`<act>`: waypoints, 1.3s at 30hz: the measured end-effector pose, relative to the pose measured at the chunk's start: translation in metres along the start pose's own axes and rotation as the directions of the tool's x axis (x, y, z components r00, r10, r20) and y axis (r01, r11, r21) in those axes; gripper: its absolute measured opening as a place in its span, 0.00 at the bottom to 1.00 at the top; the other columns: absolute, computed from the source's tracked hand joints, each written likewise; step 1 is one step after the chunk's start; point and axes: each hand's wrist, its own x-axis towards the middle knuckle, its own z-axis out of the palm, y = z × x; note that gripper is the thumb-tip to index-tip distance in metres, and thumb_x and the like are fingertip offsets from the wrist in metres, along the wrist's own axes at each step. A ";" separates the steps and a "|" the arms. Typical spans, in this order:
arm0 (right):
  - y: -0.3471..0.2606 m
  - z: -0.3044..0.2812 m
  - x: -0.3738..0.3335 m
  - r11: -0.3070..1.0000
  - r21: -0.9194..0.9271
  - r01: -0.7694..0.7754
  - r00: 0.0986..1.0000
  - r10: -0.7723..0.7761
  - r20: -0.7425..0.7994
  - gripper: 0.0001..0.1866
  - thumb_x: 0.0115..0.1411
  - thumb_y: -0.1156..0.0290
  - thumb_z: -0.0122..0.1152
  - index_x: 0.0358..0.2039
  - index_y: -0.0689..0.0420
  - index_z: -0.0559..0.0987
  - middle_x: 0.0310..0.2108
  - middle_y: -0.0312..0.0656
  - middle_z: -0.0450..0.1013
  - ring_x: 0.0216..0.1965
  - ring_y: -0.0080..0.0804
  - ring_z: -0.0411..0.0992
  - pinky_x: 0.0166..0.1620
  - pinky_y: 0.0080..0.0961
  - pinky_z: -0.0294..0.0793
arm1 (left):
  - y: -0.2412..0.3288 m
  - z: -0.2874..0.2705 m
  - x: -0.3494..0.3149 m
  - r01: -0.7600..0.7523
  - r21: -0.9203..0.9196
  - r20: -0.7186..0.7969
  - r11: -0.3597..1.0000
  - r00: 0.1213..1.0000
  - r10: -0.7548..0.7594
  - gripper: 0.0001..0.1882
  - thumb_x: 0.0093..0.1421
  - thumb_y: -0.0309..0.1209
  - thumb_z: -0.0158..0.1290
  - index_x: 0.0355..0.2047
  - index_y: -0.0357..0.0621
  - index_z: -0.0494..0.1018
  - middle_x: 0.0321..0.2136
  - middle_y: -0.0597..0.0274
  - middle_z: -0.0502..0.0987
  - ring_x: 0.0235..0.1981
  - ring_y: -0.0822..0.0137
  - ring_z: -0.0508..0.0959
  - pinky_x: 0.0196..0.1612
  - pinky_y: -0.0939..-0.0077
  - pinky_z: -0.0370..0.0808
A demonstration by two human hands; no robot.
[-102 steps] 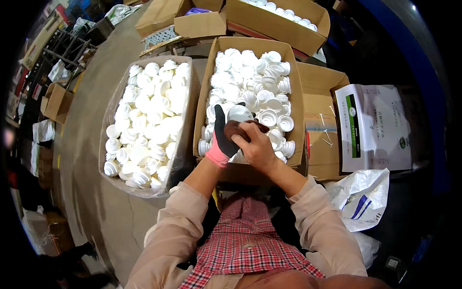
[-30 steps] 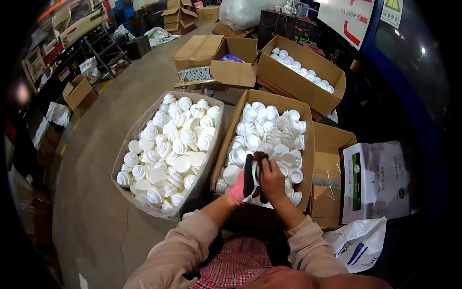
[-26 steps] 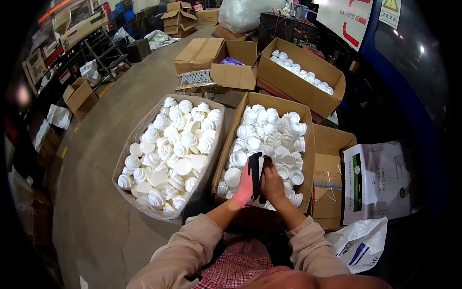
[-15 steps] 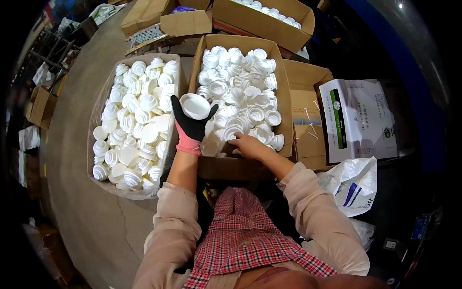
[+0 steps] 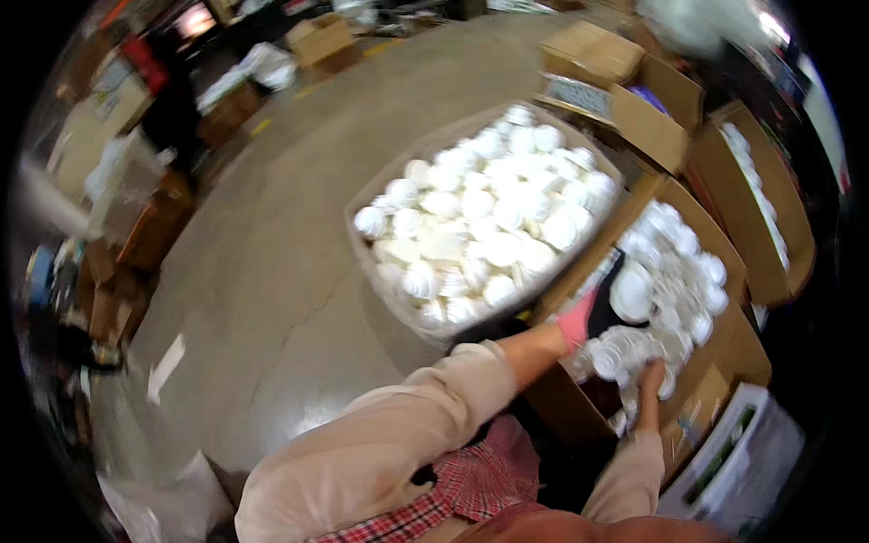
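My left hand (image 5: 599,312), in a black and pink work glove, is closed round a white plastic bowl (image 5: 631,294) above a cardboard box (image 5: 579,407). Ridged white plastic bowls (image 5: 665,235) fill much of that box, some heaped and some nested. My bare right hand (image 5: 650,382) reaches in at the near right part of the box and touches the bowls there. Motion blur smears its fingers, so whether it grips a bowl is unclear.
Left of the box stands a plastic-lined bin (image 5: 362,262) full of stepped white pieces. Open cardboard boxes (image 5: 652,127) stand at the far right, and a white printed carton (image 5: 747,452) at the near right. Grey floor (image 5: 262,299) extends left, with stacked cartons (image 5: 136,235) beyond.
My view has swung to the left, so the boxes and both hands now appear further right. The left hand still holds the white bowl, now lower over the heap.
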 end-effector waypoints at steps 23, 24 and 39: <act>-0.373 -0.200 -0.019 0.253 0.963 -0.091 0.976 -0.168 0.136 0.45 0.44 0.82 0.66 0.64 0.59 0.60 0.60 0.44 0.61 0.60 0.36 0.63 0.62 0.33 0.63 | 0.028 0.049 -0.014 -0.277 0.959 0.269 0.052 0.955 0.128 0.36 0.49 0.31 0.67 0.57 0.35 0.65 0.50 0.55 0.75 0.50 0.64 0.76 0.55 0.70 0.70; -0.375 -0.206 -0.019 0.232 0.972 -0.027 0.983 -0.168 0.068 0.44 0.45 0.81 0.68 0.64 0.60 0.60 0.60 0.44 0.61 0.60 0.36 0.62 0.62 0.34 0.62 | 0.023 0.049 -0.013 -0.338 0.938 0.345 -0.071 0.916 0.202 0.34 0.48 0.30 0.67 0.55 0.36 0.68 0.49 0.55 0.76 0.49 0.64 0.77 0.54 0.70 0.71; -0.383 -0.213 -0.040 0.778 0.314 0.545 0.830 -0.554 -0.067 0.40 0.42 0.74 0.73 0.58 0.57 0.69 0.57 0.47 0.66 0.55 0.47 0.66 0.55 0.37 0.67 | -0.008 0.039 -0.013 -0.312 0.944 0.313 0.109 0.950 0.011 0.34 0.50 0.32 0.65 0.56 0.39 0.65 0.51 0.51 0.72 0.53 0.54 0.72 0.57 0.65 0.67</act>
